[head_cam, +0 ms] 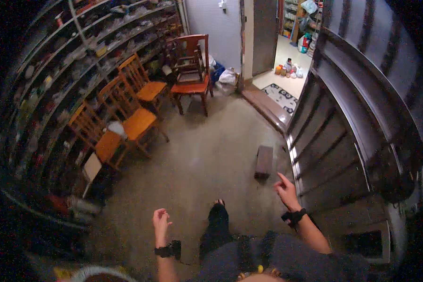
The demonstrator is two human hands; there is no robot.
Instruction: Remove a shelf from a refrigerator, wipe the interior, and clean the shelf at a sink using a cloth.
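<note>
My left hand [161,219] hangs over the floor at the lower middle, its fingers loosely curled and apart, holding nothing. To the right, my right hand [286,192] has its index finger extended and is likewise without an object. Both wrists wear black straps with small devices. A dark rectangular block [264,161], perhaps wooden, rests on the floor just beyond my right hand. One foot [220,202] shows between the hands, below a dark trouser leg.
Wooden chairs [139,123] stand along loaded shelves [91,53] at left; a red-brown chair [190,88] carries a stacked item. At right, a dark barred metal door [324,116] flanks a raised doorstep [264,107]. Beyond lie a patterned mat [278,97] and several jars [283,71].
</note>
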